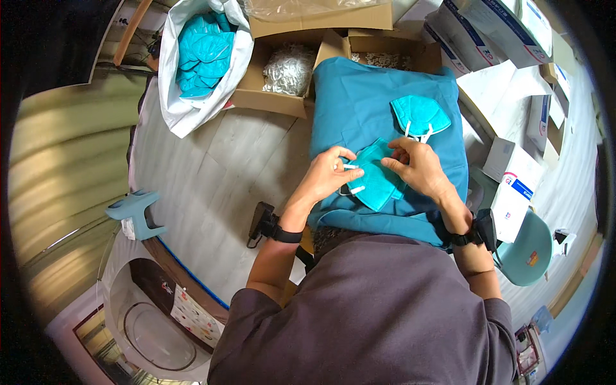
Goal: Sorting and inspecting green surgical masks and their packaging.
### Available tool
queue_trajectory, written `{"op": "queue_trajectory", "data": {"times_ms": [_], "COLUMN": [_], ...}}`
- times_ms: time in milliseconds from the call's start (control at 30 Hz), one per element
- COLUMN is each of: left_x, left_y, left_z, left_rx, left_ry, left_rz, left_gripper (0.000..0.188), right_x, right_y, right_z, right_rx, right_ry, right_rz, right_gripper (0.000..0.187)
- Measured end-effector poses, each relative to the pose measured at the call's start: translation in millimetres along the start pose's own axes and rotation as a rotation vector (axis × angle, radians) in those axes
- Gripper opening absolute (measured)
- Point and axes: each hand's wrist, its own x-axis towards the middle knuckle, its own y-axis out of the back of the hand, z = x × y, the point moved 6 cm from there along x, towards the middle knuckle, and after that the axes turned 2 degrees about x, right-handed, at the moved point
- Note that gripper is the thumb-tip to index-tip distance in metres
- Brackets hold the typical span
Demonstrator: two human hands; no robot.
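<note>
Two hands: both over the near teal folded mask (pixel 384 186), one at either side, an arrangement that probably keeps the light piece from sliding.
Left hand (pixel 324 173): fingers bent with a narrow gap at the tips, beside a white strap piece (pixel 350 167) on the mask's left edge; whether they pinch it, I cannot tell.
Right hand (pixel 420 167): fingers curled, thumb near the forefinger, over the mask's upper right edge; whether they grip it is unclear, but from here they could steady that side.
Near mask: lies on the teal cloth (pixel 340 106) in front of the person, within easy reach of both hands.
Far mask (pixel 420 114): rests on the same cloth just beyond the right hand, white straps toward the person, apparently set aside from the working spot.
Teal cloth: spread over a support I cannot identify, seemingly to give a soft, clean surface.
White bag (pixel 183 119): stands mouth-up at far left, rolled open so that its teal masks (pixel 204 54) sit exposed.
Cardboard box (pixel 266 104): open beyond the cloth, its whitish, tangled contents (pixel 289 69) likely kept loose for reaching in.
</note>
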Motion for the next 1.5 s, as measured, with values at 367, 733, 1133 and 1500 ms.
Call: {"op": "queue_trajectory", "data": {"times_ms": [367, 733, 1133, 1500], "left_x": [-5.5, 11.0, 22.8, 18.5], "left_y": [1.7, 14.5, -30.3, -35.4], "left_z": [6.8, 79.4, 123.5, 137.7], "left_rx": [-0.021, -0.298, -0.493, -0.224], "left_ry": [0.006, -0.383, -0.484, -0.595], "left_rz": [0.094, 0.049, -0.237, 0.217], "left_gripper": [0.031, 0.01, 0.019, 0.014], "right_x": [-3.5, -4.3, 1.2, 16.3], "right_y": [0.0, 69.0, 120.3, 122.3], "right_z": [-19.3, -47.7, -38.1, -14.8], "right_rx": [0.239, 0.612, 0.557, 0.515], "right_ry": [0.146, 0.264, 0.29, 0.233], "right_rz": [0.022, 0.361, 0.514, 0.58], "right_gripper": [0.04, 0.012, 0.016, 0.017]}}
